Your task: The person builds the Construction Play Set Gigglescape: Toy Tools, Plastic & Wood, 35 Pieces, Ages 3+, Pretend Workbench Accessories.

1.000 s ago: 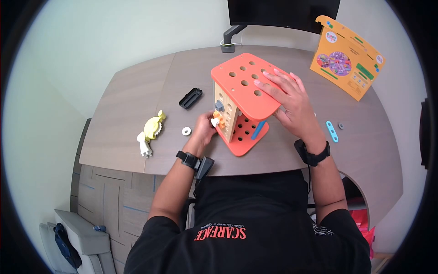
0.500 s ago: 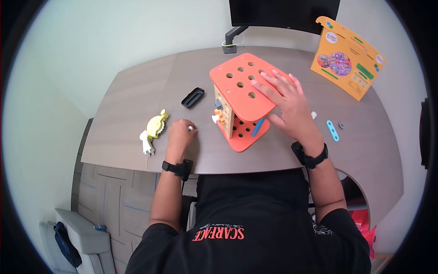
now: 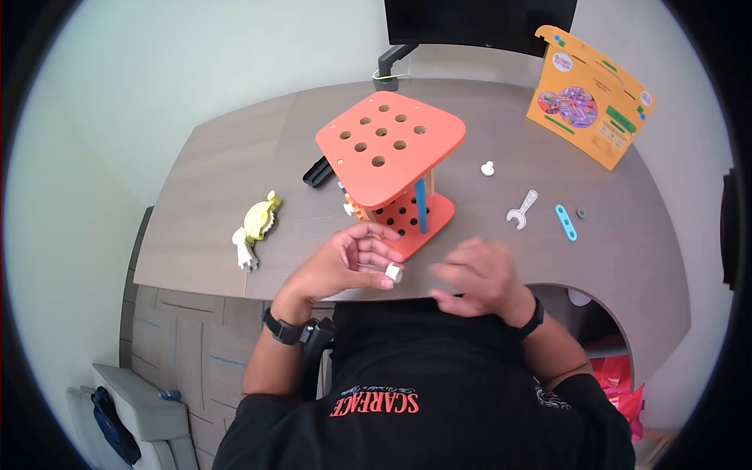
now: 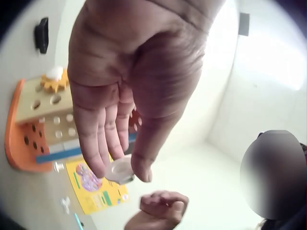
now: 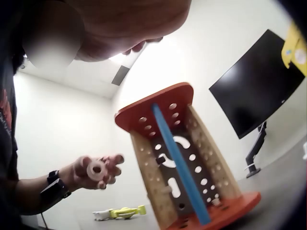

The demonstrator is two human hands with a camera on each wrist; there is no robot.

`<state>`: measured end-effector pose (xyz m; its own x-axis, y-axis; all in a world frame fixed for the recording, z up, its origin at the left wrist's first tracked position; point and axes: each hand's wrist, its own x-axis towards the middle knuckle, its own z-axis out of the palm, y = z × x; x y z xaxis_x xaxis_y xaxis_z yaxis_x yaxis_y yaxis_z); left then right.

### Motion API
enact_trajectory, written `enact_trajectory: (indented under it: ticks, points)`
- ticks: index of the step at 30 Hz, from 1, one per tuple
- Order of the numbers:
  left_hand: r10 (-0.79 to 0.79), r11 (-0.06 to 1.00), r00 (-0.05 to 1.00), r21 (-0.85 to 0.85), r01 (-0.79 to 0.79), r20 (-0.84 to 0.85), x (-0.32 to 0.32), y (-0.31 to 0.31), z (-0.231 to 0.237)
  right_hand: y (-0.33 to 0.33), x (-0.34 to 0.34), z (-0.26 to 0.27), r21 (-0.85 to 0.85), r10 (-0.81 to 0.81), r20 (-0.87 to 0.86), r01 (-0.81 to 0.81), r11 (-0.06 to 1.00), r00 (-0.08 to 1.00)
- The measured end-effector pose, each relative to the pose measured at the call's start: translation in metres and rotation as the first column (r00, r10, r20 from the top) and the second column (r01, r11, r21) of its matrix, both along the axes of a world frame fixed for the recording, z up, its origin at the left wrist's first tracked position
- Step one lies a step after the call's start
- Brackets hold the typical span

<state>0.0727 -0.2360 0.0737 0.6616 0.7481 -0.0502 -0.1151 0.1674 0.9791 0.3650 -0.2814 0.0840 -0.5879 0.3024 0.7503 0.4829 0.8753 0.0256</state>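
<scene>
Pinching white ring point(image 3: 394, 272) between thumb and fingertips of left hand point(image 3: 338, 265), hole visible in both wrist views. Released at right hand point(image 3: 479, 276), with fingers loosely bent and blurred, just beside ring, apart from it.

Compared with earlier frames: right hand off red top board point(image 3: 392, 145), now down near front edge of table point(image 3: 196, 243). Left hand back from table spot by saw, now in front of toy rack point(image 3: 427, 223) with ring. Rack turned and shifted left, upright on table. Wrench point(image 3: 522, 210) and white screw point(image 3: 488, 168) now fully in sight; black tray point(image 3: 317, 173) now partly hidden behind top board.

Edges: ring and both hands near front table edge; height above it hard to tell. Left fingertips overlapping rack base in head view, contact unclear. Blue bar point(image 3: 421, 205) upright between boards. Orange gear point(image 3: 356, 207) jutting from left side.

Room: table surface between rack and wrench, also between rack and yellow-green saw point(image 3: 259, 219) at left. Further right, turquoise strip point(image 3: 565, 223) with grey nut point(image 3: 580, 212) just beside. Behind, yellow box point(image 3: 591, 102) and monitor point(image 3: 482, 22).
</scene>
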Motion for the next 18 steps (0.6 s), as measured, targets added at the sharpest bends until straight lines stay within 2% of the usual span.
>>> enact_trajectory:
  ticks: [3, 5, 8, 9, 15, 18]
  points:
    - [0.018, 0.997, 0.996, -0.073, -0.012, 0.083, 0.015, -0.004, -0.002, 0.000, -0.024, -0.005, -0.154, 0.087, -0.036, -0.092, 0.984, 0.996]
    - [0.044, 0.995, 0.990, -0.098, -0.032, 0.131, 0.021, -0.006, -0.004, 0.001, -0.025, -0.019, -0.215, 0.077, -0.100, -0.097, 0.972, 0.992]
    - [0.031, 0.979, 0.970, -0.201, 0.019, 0.241, 0.027, -0.007, -0.009, 0.000, -0.026, -0.021, -0.318, 0.061, -0.204, -0.125, 0.940, 0.977]
    - [0.032, 0.983, 0.970, -0.186, 0.013, 0.240, 0.028, -0.006, -0.012, 0.000, -0.026, -0.020, -0.354, 0.052, -0.239, -0.137, 0.925, 0.970]
    - [0.046, 0.986, 0.955, -0.168, 0.004, 0.294, 0.032, 0.003, -0.031, 0.006, -0.019, -0.020, -0.296, 0.044, -0.191, -0.100, 0.950, 0.981]
    - [0.063, 0.987, 0.952, -0.161, -0.014, 0.300, 0.037, 0.000, -0.027, 0.006, -0.014, -0.023, -0.336, 0.043, -0.196, -0.109, 0.936, 0.980]
